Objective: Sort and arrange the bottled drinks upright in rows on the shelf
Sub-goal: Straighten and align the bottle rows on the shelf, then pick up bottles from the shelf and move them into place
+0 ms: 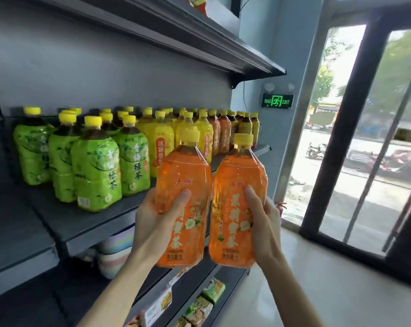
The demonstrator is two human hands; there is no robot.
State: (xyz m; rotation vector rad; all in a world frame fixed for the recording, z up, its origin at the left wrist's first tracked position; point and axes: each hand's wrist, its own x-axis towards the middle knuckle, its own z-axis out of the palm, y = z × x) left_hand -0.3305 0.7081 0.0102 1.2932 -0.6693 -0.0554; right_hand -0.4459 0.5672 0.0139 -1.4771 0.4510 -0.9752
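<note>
Head view — left hand (152,224) clasps left orange bottle (184,173) — right hand (267,223) clasps right orange bottle (240,173).

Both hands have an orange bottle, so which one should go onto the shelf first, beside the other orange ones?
Probably the right hand: the right bottle is nearer the right end of the shelf, where the orange row stands. The left hand holds the left bottle in front of the yellow bottles.

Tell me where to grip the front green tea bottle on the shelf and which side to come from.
Probably grip the front green tea bottle round its wide labelled body, coming from the open shelf edge in front: it stands upright, with other green bottles close beside and behind.
</note>
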